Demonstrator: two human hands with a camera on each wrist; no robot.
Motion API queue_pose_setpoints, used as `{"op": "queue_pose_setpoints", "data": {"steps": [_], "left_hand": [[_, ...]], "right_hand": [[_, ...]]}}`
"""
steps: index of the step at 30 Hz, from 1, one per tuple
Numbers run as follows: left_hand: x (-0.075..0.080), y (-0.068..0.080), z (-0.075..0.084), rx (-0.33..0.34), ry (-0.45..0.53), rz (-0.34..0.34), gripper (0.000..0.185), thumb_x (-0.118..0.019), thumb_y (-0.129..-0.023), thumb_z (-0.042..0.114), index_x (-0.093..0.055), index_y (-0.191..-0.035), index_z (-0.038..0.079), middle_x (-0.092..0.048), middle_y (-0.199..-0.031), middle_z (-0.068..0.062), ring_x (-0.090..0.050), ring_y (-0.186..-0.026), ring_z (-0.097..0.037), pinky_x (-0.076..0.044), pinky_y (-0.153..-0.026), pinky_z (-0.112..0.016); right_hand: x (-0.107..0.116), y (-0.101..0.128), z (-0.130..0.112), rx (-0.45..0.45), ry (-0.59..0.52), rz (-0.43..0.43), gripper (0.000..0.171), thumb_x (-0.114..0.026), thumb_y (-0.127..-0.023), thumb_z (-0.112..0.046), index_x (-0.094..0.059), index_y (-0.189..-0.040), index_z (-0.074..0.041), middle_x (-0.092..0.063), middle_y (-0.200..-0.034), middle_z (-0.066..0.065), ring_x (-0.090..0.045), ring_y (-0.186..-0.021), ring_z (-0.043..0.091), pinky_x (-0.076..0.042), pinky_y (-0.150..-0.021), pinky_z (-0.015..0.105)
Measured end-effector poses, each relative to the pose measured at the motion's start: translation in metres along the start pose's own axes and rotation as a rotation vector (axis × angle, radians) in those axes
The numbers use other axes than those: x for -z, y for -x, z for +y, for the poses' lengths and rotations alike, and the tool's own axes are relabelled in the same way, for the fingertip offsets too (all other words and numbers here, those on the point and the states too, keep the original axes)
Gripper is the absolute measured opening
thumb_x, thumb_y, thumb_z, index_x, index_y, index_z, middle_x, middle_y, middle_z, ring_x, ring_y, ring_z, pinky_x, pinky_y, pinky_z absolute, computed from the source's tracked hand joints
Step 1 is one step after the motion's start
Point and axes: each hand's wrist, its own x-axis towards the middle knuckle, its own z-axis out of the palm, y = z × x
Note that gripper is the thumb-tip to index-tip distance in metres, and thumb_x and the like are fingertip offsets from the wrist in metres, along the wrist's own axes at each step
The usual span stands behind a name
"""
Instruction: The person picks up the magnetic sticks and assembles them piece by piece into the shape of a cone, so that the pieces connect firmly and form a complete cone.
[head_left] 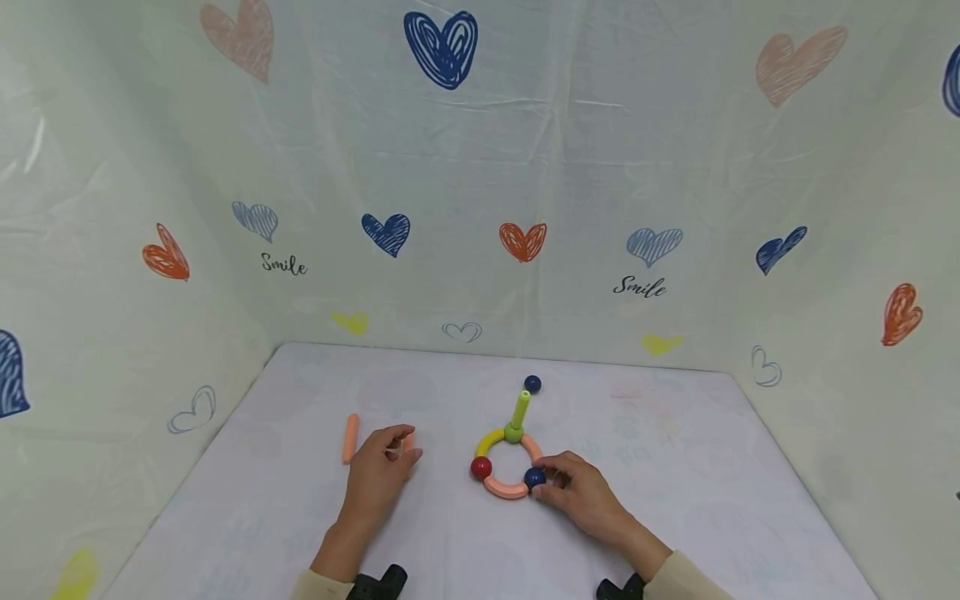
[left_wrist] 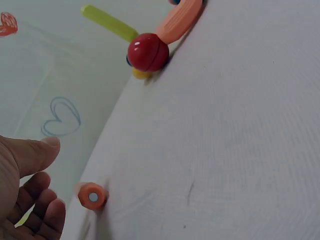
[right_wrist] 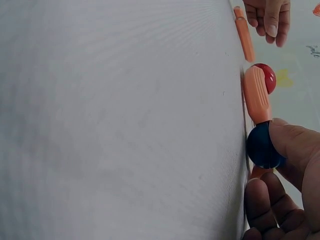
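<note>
A ring of curved rods and balls lies on the table: a yellow curved rod (head_left: 490,442), two salmon curved rods, a red ball (head_left: 481,468), a green ball (head_left: 513,433) and a blue ball (head_left: 535,477). From the green ball a lime straight rod (head_left: 521,410) points away. My right hand (head_left: 585,496) pinches the blue ball, thumb against it in the right wrist view. Loosely bent and holding nothing, my left hand (head_left: 381,475) hovers by a salmon straight rod (head_left: 408,442). The left wrist view has that rod (left_wrist: 92,196) end-on, apart from the fingertips.
Another salmon straight rod (head_left: 350,439) lies left of my left hand. A second blue ball (head_left: 532,384) sits just beyond the lime rod's tip. The white table (head_left: 660,442) ends at a heart-printed sheet (head_left: 577,183) behind it and on both sides.
</note>
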Motion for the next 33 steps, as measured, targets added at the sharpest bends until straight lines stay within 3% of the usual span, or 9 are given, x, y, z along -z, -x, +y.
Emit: {"op": "queue_pose_setpoints", "data": {"steps": [7,15,23,29,33], "left_hand": [[0.0,-0.001,-0.012,0.052,-0.013,-0.018,0.037,-0.08,-0.093,0.015,-0.073,-0.129,0.011,-0.071,-0.119,-0.01,-0.064,-0.105,-0.023,-0.055,-0.087,-0.033],[-0.006,-0.005,-0.015,0.037,-0.027,-0.04,0.038,-0.08,-0.091,0.008,-0.072,-0.128,0.006,-0.073,-0.114,-0.009,-0.066,-0.105,-0.022,-0.057,-0.087,-0.033],[-0.006,-0.006,-0.013,0.024,-0.016,-0.045,0.032,-0.076,-0.095,0.006,-0.071,-0.127,0.006,-0.078,-0.116,-0.009,-0.073,-0.11,-0.027,-0.059,-0.094,-0.045],[-0.01,-0.007,-0.013,0.044,-0.119,-0.064,0.039,-0.082,-0.09,0.011,-0.072,-0.128,0.008,-0.076,-0.108,-0.007,-0.067,-0.097,-0.022,-0.055,-0.083,-0.04],[-0.012,-0.009,-0.013,0.044,-0.119,-0.067,0.036,-0.08,-0.091,0.009,-0.072,-0.126,0.007,-0.076,-0.105,-0.005,-0.066,-0.093,-0.02,-0.053,-0.079,-0.036]], "right_hand": [[0.0,0.0,0.0,0.005,-0.001,-0.004,0.034,-0.086,-0.088,-0.025,-0.076,-0.12,-0.017,-0.064,-0.101,-0.008,-0.055,-0.083,0.006,-0.048,-0.071,0.022],[0.0,0.0,0.0,0.004,-0.009,0.0,0.034,-0.086,-0.089,-0.026,-0.076,-0.12,-0.018,-0.064,-0.102,-0.007,-0.056,-0.083,0.006,-0.048,-0.071,0.022],[0.0,0.002,-0.001,0.0,-0.012,0.001,0.034,-0.086,-0.089,-0.026,-0.076,-0.12,-0.019,-0.064,-0.102,-0.007,-0.056,-0.083,0.006,-0.048,-0.071,0.022],[0.0,0.002,-0.001,0.012,-0.001,0.005,0.035,-0.086,-0.089,-0.028,-0.076,-0.121,-0.017,-0.064,-0.103,-0.006,-0.055,-0.083,0.006,-0.047,-0.07,0.021],[0.001,0.002,-0.001,0.013,0.0,0.002,0.035,-0.085,-0.089,-0.029,-0.076,-0.121,-0.017,-0.064,-0.102,-0.007,-0.055,-0.083,0.006,-0.047,-0.071,0.021]]}}
